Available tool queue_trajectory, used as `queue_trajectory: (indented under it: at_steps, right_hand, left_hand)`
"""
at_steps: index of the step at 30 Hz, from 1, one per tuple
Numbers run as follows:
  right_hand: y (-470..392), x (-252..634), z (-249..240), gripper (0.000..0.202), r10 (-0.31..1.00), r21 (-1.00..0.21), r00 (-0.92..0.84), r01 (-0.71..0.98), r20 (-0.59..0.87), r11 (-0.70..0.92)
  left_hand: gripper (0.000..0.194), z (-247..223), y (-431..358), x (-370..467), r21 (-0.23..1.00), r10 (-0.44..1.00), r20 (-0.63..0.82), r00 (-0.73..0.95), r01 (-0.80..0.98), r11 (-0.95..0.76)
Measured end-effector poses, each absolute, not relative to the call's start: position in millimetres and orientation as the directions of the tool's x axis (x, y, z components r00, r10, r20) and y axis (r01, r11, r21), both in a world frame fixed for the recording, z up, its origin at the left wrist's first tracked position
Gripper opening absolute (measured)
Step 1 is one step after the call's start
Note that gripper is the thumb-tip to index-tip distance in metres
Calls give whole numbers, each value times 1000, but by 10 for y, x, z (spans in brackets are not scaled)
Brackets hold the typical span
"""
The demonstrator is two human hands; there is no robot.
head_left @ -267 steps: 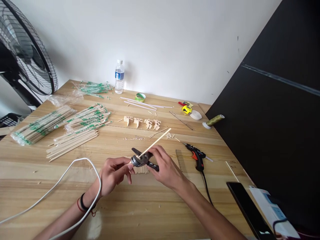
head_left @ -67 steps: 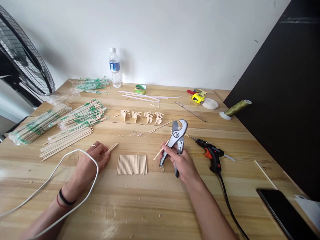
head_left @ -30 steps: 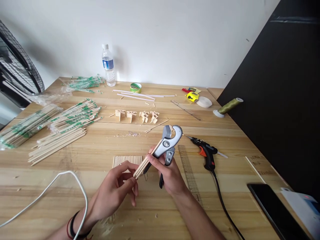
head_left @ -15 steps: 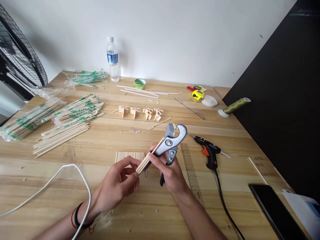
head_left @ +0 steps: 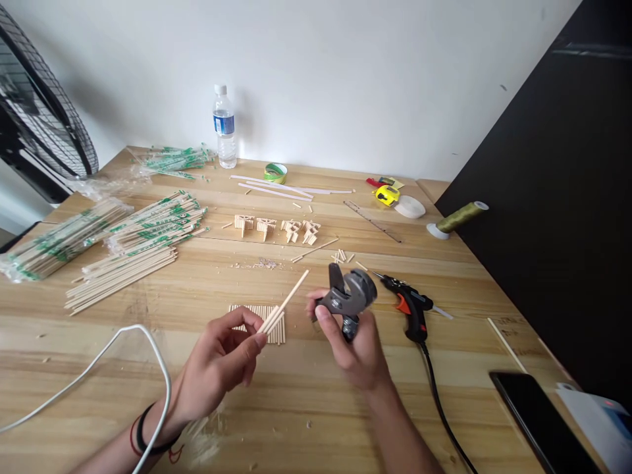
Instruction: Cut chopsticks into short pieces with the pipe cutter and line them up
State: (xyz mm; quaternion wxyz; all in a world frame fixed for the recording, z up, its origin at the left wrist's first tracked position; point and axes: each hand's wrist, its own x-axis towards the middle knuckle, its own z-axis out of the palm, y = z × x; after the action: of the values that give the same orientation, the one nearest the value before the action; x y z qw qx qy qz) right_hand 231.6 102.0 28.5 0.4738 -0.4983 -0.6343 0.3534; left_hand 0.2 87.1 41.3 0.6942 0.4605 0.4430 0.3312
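Between thumb and fingers, my left hand (head_left: 224,359) pinches a few thin wooden sticks (head_left: 280,308), one reaching farther out than the others. My right hand (head_left: 353,345) is wrapped round a grey pipe cutter (head_left: 351,293), its hooked jaw and blade pointing away from me. The cutter and the held sticks are apart. Below and behind the sticks, a row of cut sticks (head_left: 275,332) lies side by side on the table, partly hidden by my left hand. Short offcuts (head_left: 340,255) lie just beyond the cutter.
Small stick assemblies (head_left: 266,227) stand mid-table. Loose sticks (head_left: 118,280) and wrapped bundles (head_left: 153,220) lie left, with a white cable (head_left: 113,339) nearer me. On the right are a hot glue gun (head_left: 412,303), a phone (head_left: 538,415) and a thread spool (head_left: 459,218). A bottle (head_left: 224,131) stands behind.
My hands have moved apart. The sticks went left with my left hand, away from the cutter, and the cutter turned in my right hand. Offcuts behind it now show.
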Motion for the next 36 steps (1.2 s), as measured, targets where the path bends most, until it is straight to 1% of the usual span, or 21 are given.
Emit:
queue_trajectory:
  at_steps: [1,3,6,10,13,19,21,24,29,32,34,36]
  right_hand:
    - [1046,2382,289,12,949,-862,-45,406,313,304]
    - [1097,2483,295,8,912,-749,-64,549,405,371]
    - [1140,2533,295,17,888,-654,-147,626,437,425]
    - [1130,2477,286,30,877,-630,-240,620,416,468]
    - [1111,2412,283,35,875,-629,-272,612,401,479]
    - [1080,2290,230,57,836,-627,-316,555,448,546]
    - [1072,2263,208,60,827,-625,-314,545,466,559]
    - [1067,2236,196,55,826,-616,-301,556,476,558]
    - [1066,2200,224,29,848,-613,-274,595,453,520]
    - [1066,2187,238,19,872,-607,-258,636,415,477]
    - [1068,2185,240,19,877,-600,-252,649,409,467]
    - [1071,2186,234,27,864,-600,-256,634,433,488]
  left_hand:
    - [33,421,885,-27,944,886,-290,362,-42,326]
    - [32,443,906,-74,970,920,-229,318,-6,243]
    - [28,479,914,-109,992,952,-113,285,93,90]
    - [23,501,893,-106,962,952,45,302,243,-123]
    - [19,499,877,-89,918,933,139,331,312,-247]
    - [16,506,844,-90,890,906,201,372,317,-327]
    - [14,510,833,-105,886,903,221,369,311,-344]
    - [11,511,828,-116,866,898,266,352,323,-383]
    - [10,532,856,-86,823,897,318,307,381,-422]
    - [12,549,865,-66,806,896,340,287,402,-435]
    - [13,548,858,-62,797,892,361,272,407,-447]
    - [14,537,847,-69,797,888,368,274,398,-453]
